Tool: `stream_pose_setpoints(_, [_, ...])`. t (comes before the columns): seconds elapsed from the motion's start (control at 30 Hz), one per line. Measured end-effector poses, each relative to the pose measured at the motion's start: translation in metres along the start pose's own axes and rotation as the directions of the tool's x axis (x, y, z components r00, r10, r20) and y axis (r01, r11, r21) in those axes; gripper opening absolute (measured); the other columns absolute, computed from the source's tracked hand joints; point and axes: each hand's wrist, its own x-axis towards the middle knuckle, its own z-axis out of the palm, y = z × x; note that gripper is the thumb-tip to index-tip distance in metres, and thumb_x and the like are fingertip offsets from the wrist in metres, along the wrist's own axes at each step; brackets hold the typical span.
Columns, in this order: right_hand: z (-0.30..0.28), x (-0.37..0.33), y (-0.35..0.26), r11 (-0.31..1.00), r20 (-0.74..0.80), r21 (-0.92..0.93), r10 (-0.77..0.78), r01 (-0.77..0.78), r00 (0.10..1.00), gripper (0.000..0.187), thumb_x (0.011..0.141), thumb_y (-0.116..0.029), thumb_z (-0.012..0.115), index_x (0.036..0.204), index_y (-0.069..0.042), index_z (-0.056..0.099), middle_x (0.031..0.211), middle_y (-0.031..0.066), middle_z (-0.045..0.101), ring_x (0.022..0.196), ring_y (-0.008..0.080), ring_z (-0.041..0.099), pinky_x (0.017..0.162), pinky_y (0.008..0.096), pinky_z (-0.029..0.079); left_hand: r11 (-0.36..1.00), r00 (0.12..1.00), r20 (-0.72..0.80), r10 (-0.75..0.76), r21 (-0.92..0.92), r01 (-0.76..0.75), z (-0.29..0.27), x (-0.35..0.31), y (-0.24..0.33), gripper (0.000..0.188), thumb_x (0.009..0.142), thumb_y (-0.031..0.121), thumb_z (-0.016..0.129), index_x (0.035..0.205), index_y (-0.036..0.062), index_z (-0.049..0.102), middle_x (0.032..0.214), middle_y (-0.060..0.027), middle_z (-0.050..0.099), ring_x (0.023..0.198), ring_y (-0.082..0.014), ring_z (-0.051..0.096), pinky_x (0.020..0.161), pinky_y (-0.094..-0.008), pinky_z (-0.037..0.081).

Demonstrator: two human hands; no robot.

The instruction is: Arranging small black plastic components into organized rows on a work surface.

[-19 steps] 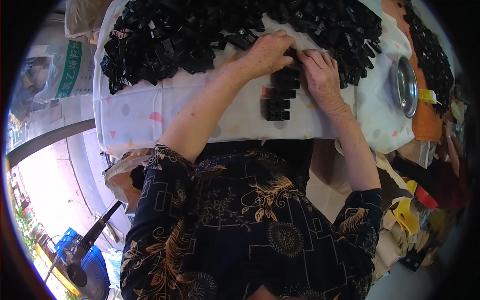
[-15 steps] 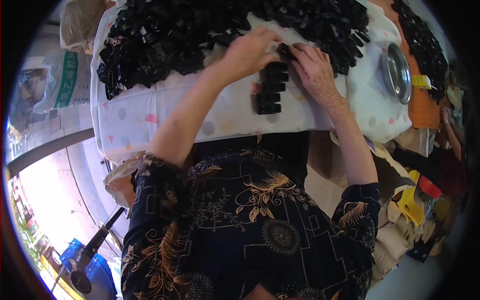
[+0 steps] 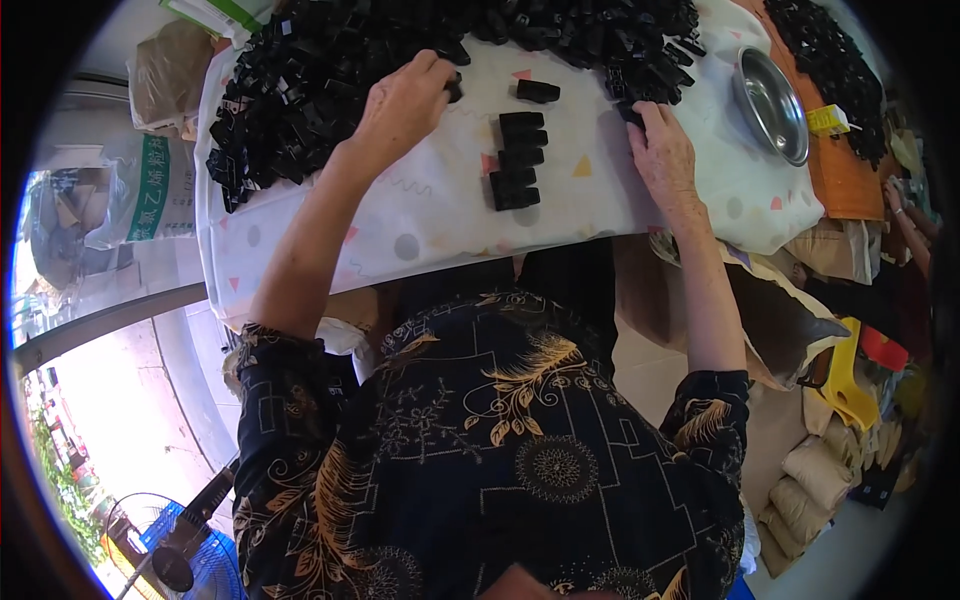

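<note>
Black plastic parts lie in a large heap point(image 3: 310, 90) across the far left of the table, and a smaller heap point(image 3: 645, 45) lies at the far right. My left hand point(image 3: 402, 105) is closed at the left heap's inner edge, a black plastic part point(image 3: 454, 88) in its fingertips. At the near edge of the right heap, my right hand point(image 3: 664, 155) pinches another black plastic part point(image 3: 630, 112), mostly covered by the fingers. Between the hands, several parts stand lined up in a short column point(image 3: 520, 158). One single part point(image 3: 538, 91) lies just beyond it.
A white patterned cloth point(image 3: 420, 215) covers the table. To the right are a steel bowl point(image 3: 772, 105), a small yellow box point(image 3: 828, 120) and more black parts point(image 3: 830, 75) on an orange surface. An open sack point(image 3: 770, 320) stands below the table's right side. A fan point(image 3: 172, 560) is lower left.
My hands have moved apart from the column's far end, left hand to the left heap, right hand to the right heap. A single part now lies released beyond the column. The view has shifted slightly.
</note>
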Motion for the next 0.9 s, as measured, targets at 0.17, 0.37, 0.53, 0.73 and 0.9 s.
stream_pose_setpoints(0.17, [-0.003, -0.001, -0.002, 0.998, 0.024, 0.009, -0.07, 0.07, 0.997, 0.022, 0.088, -0.005, 0.064, 0.11, -0.007, 0.062, 0.101, 0.0131, 0.063, 0.089, 0.0372, 0.063, 0.076, 0.0444, 0.052, 0.985, 0.992, 0.023, -0.127, -0.118, 0.129, 0.021, 0.049, 0.022, 0.016, 0.088, 0.01, 0.058, 0.102, 0.0036, 0.063, 0.092, -0.0185, 0.069, 0.087, -0.0385, 0.067, 0.079, -0.0478, 0.053])
stream_pose_setpoints(0.37, [-0.026, -0.001, -0.019, 0.987, 0.096, 0.019, -0.162, 0.161, 0.982, 0.017, 0.086, -0.001, 0.063, 0.103, -0.005, 0.065, 0.097, 0.0103, 0.058, 0.091, 0.0335, 0.062, 0.076, 0.0433, 0.052, 0.995, 0.982, 0.166, -0.091, -0.033, 0.098, 0.043, 0.091, 0.037, 0.019, 0.09, 0.011, 0.057, 0.106, 0.0078, 0.066, 0.089, -0.0154, 0.072, 0.09, -0.0349, 0.07, 0.078, -0.046, 0.054])
stream_pose_setpoints(0.53, [-0.03, 0.011, -0.028, 0.96, 0.262, -0.032, -0.26, 0.277, 0.93, 0.025, 0.084, 0.001, 0.064, 0.109, -0.004, 0.064, 0.101, 0.0089, 0.057, 0.096, 0.0313, 0.06, 0.078, 0.0422, 0.052, 0.99, 1.0, -0.005, -0.026, -0.137, 0.025, 0.058, 0.083, 0.038, 0.029, 0.094, 0.026, 0.058, 0.118, 0.0132, 0.065, 0.097, -0.0102, 0.072, 0.096, -0.0313, 0.069, 0.086, -0.0419, 0.052])
stream_pose_setpoints(0.73, [-0.027, 0.003, -0.029, 0.995, 0.222, 0.039, -0.099, 0.093, 0.97, 0.046, 0.082, 0.001, 0.068, 0.127, -0.005, 0.057, 0.106, 0.0118, 0.057, 0.097, 0.0333, 0.06, 0.082, 0.0413, 0.051, 0.946, 0.949, 0.216, -0.23, -0.181, 0.27, 0.056, 0.076, 0.032, 0.037, 0.092, 0.037, 0.062, 0.116, 0.008, 0.064, 0.112, -0.0117, 0.067, 0.101, -0.0291, 0.066, 0.088, -0.0399, 0.051])
stream_pose_setpoints(0.9, [-0.017, -0.01, -0.021, 0.988, 0.194, 0.145, -0.079, 0.051, 0.978, 0.052, 0.083, -0.003, 0.071, 0.132, -0.007, 0.055, 0.118, 0.0141, 0.058, 0.101, 0.0337, 0.061, 0.086, 0.0411, 0.051, 0.948, 0.971, 0.239, 0.017, -0.313, 0.06, 0.063, 0.072, 0.031, 0.038, 0.09, 0.033, 0.066, 0.114, 0.005, 0.063, 0.107, -0.0148, 0.064, 0.1, -0.0318, 0.064, 0.088, -0.0408, 0.051])
